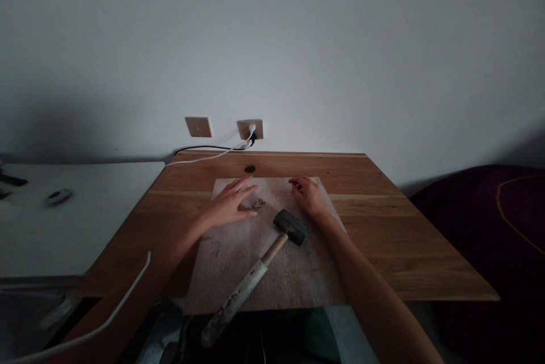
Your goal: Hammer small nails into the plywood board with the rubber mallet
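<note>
My left hand rests at the left of a pale wooden board, its fingers spread. Several small metal nails or screws lie beside its fingertips; their exact kind is too small to tell. Over the board's upper right, my right hand has loosely bent fingers, with a gap between thumb and index finger and nothing visible in them. Between my forearms lies a mallet. Its dark block head is on the board below the right hand, and the worn pale handle slants past the near edge.
The board lies on a brown wooden table against a wall. Cables run from a wall socket along the table's back left. A white table holding a computer mouse adjoins at left. Dark purple fabric bulges at right.
</note>
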`<state>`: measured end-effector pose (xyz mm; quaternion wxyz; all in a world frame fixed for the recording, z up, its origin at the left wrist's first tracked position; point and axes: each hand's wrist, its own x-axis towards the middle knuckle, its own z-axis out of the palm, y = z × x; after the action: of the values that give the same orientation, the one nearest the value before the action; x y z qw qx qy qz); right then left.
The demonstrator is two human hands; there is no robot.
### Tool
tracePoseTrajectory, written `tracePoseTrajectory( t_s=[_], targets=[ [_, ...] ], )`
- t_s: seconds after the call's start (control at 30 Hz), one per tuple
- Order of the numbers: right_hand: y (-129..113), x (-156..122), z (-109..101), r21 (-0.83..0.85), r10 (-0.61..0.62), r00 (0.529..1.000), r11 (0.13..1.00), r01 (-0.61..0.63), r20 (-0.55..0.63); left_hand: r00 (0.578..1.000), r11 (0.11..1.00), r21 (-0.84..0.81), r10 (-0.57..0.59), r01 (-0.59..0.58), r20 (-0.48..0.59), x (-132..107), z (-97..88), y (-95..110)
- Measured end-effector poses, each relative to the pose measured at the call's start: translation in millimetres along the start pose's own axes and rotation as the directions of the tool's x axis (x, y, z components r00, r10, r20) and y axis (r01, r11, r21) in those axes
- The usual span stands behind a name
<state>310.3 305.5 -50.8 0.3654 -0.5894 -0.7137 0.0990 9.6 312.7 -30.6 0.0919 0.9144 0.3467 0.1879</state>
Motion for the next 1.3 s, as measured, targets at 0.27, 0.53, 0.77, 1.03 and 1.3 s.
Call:
tracePoseTrajectory(
  t_s=[0.27,0.53,0.77,1.03,1.3],
  targets=[
    [-3.1,-1.0,-1.8,-0.003,-0.018,1.0,1.0,0.018,0.006,0.987,0.996,-0.066,-0.05,0.061,0.152,-1.3,8.3,-2.7],
    [-1.5,-0.3,-0.2,0.014,-0.013,1.0,1.0,0.013,0.028,0.994,0.985,-0.165,0.068,-0.054,0.081,8.0,23.6,25.2],
    [-2.0,-0.4,0.6,0.001,-0.026,1.0,1.0,0.026,0.005,0.982,0.987,-0.1,0.14,-0.128,0.128,34.8,23.6,23.3],
    [-2.8,1.0,1.8,-0.016,-0.011,1.0,1.0,0.011,-0.002,0.974,0.976,-0.037,0.215,-0.213,0.063,9.2,2.3,31.0],
    [-4.8,-0.1,2.6,-0.035,-0.013,1.0,0.999,0.014,0.022,0.981,0.988,0.034,0.148,-0.154,0.125,-6.8,-14.3,28.8]
  ],
)
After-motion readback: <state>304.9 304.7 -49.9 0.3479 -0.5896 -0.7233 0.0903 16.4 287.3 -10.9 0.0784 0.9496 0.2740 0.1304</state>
